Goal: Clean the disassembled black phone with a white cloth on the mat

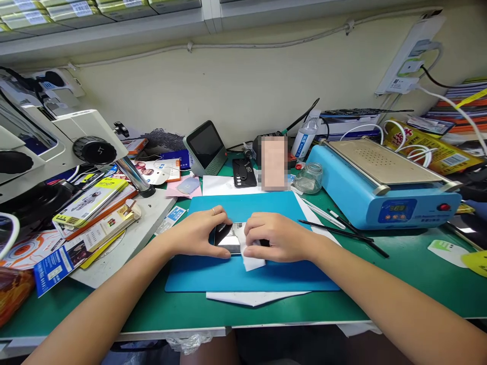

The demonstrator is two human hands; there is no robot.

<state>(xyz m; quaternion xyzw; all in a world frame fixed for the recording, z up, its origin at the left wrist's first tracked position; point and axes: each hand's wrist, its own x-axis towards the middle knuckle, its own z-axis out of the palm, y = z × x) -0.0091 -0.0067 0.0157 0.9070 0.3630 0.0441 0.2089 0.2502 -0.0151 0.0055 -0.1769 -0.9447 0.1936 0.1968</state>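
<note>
A phone lies flat on a blue work mat in the middle of the green bench. My left hand grips the phone's left end and holds it down; a ring shows on one finger. My right hand presses a white wipe onto the phone's right part, fingers curled over it. Most of the phone is hidden under both hands.
A blue heating plate machine stands at the right, with thin black tools lying in front of it. A microscope and a pile of packaging fill the left. A small screen, a black phone case and a glass jar stand behind the mat.
</note>
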